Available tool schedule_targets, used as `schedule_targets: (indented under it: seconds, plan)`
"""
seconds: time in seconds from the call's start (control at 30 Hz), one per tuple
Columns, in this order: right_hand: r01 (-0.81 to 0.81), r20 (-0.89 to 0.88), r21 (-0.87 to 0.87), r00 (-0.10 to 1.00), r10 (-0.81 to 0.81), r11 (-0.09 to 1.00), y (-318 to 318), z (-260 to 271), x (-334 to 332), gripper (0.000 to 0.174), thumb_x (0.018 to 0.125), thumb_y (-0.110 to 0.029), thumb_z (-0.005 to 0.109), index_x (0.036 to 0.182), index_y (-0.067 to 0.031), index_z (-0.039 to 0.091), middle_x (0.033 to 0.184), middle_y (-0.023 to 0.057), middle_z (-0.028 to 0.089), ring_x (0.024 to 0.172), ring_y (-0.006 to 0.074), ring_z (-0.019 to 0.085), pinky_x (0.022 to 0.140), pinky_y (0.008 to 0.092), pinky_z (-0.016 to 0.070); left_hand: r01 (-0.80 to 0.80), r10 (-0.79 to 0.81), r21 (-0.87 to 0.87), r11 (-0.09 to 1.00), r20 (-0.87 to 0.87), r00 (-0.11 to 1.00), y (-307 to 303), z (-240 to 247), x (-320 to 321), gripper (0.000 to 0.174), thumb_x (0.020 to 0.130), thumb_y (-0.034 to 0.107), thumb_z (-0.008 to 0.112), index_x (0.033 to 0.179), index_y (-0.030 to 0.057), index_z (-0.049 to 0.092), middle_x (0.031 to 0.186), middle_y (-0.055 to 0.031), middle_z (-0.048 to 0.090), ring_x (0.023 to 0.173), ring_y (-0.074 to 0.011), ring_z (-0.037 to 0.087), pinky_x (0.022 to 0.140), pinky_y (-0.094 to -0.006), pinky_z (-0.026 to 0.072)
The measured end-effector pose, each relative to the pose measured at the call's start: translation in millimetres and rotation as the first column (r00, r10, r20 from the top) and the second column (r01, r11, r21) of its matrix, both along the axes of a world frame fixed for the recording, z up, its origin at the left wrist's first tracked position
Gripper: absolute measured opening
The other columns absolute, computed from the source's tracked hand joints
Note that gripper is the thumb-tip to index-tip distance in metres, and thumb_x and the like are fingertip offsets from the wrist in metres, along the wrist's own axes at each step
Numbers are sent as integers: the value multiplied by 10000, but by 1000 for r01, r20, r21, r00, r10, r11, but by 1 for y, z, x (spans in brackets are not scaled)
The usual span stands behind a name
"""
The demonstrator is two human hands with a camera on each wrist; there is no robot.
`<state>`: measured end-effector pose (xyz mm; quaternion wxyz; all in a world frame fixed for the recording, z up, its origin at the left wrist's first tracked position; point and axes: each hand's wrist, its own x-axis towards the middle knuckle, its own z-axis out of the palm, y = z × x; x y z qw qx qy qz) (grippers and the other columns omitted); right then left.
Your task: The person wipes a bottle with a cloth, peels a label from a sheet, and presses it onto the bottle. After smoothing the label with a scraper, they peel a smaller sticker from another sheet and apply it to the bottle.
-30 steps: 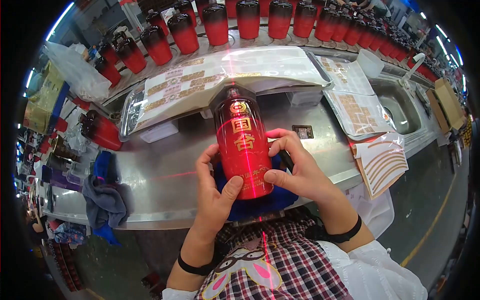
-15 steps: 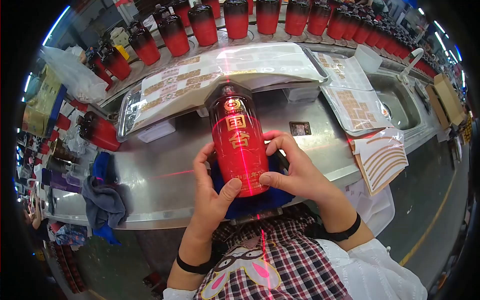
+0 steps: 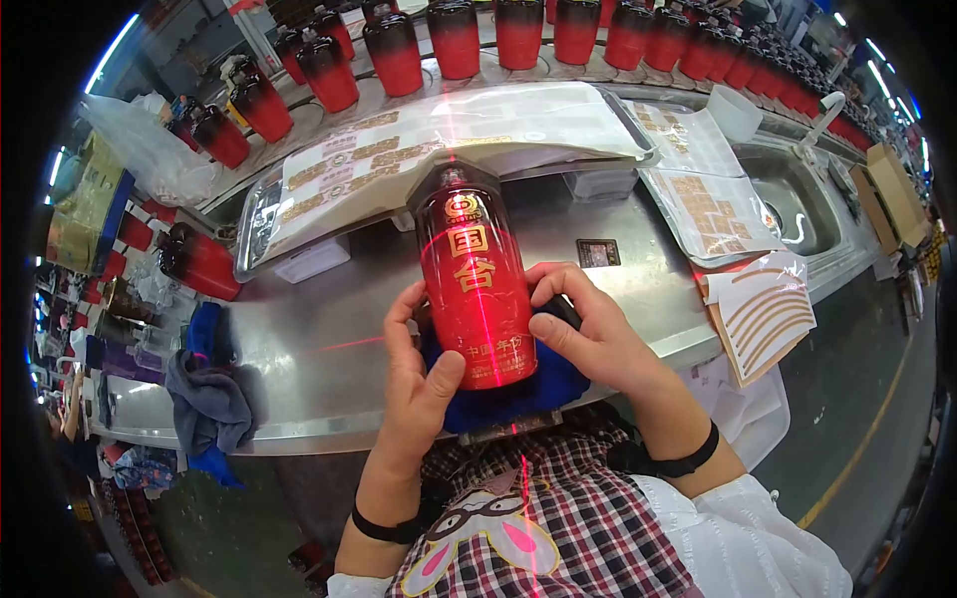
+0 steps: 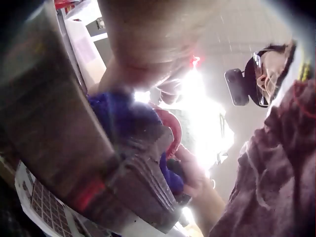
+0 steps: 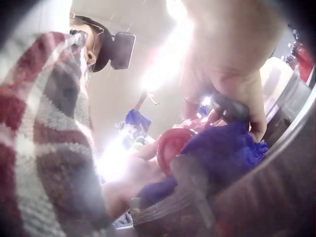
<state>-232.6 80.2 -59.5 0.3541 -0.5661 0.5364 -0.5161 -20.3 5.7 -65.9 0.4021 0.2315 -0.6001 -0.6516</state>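
Observation:
A red bottle [image 3: 477, 299] with a dark neck and gold characters lies tilted back in the head view, its base toward the person. Beneath it is a blue cloth-covered support [image 3: 518, 404] at the bench edge. My left hand [image 3: 414, 374] holds the bottle's left side, thumb by the lower left edge. The right hand [image 3: 593, 334] holds the opposite side, with its thumb at the right edge and fingers beside the body. Both wrist views look up from below: the round red base [image 4: 171, 133] appears beside the blue cloth [image 5: 219, 150].
A tray with label sheets [image 3: 379, 159] stands behind the bottle, and more sheets [image 3: 703, 209] lie right, near a sink [image 3: 797, 204]. Red-black bottles [image 3: 454, 45] line the back. A grey cloth [image 3: 204, 399] hangs at left; another bottle [image 3: 194, 261] lies behind it.
Both thumbs have moved outward from the bottle's front toward its sides. The bottle sits slightly further left in view. The row of bottles at the back has shifted left.

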Motion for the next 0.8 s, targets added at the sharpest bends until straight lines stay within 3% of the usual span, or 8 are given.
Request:
schedule_targets:
  seconds: [0.47, 0.8]
  plan:
    - [17, -62, -35, 998, -19, 999, 0, -2, 3, 442, 853, -328, 780, 1067, -53, 508, 1267, 179, 512, 1238, 302, 500, 1054, 386, 386, 11, -11, -5, 1000, 24, 1000, -2, 0, 1, 784, 929, 332, 686, 1494, 38, 229, 1469, -163, 354, 1341, -267, 383, 1144, -403, 281]
    - [-6, -31, -19, 1000, 5, 1000, -1, -2, -1, 374, 881, -280, 749, 1058, -51, 512, 1243, 183, 536, 1228, 319, 509, 1039, 396, 397, 25, -25, 0, 1000, 6, 1000, -3, -1, 2, 781, 929, 319, 688, 1499, 47, 228, 1460, -155, 370, 1332, -257, 389, 1142, -398, 281]
